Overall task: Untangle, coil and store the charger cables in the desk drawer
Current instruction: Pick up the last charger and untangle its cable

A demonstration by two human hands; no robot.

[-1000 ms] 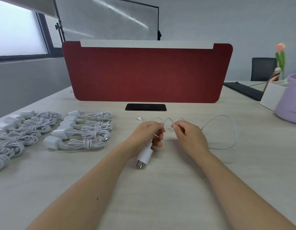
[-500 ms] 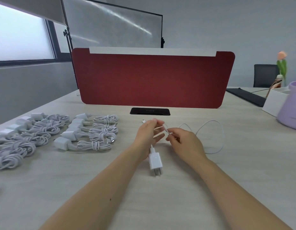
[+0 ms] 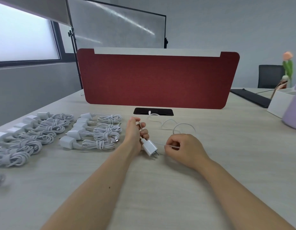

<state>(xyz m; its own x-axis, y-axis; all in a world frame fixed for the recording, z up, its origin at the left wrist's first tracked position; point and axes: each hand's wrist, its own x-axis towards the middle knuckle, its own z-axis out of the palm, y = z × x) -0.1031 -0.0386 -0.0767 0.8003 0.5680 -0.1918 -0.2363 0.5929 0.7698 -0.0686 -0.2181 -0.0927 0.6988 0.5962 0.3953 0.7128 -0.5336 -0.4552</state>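
Charger cable (image 3: pixel 183 124) looks light, thin and limp; its slack lies looped on the worktop (image 3: pixel 227 163) beyond the right hand (image 3: pixel 185 146), which pinches the strand; left hand (image 3: pixel 134 133) curls round it above the rigid adapter (image 3: pixel 149 146), probably the surest hold.

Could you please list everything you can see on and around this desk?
Desk: one, pale wood, foreground.
Coiled chargers: two rows, white, left; count unclear at edge.
Loose charger: one, white, centre, uncoiled.
Cable port: one, black, before divider.
Divider: one, red, desk's far side.
Container: one, lilac, right edge.
Box: one, white, beside container.
Chair: one, black, far right.
Tulip: one, pink, far right.
Left hand: grips loose charger's cable by the plug.
Right hand: pinches same cable.
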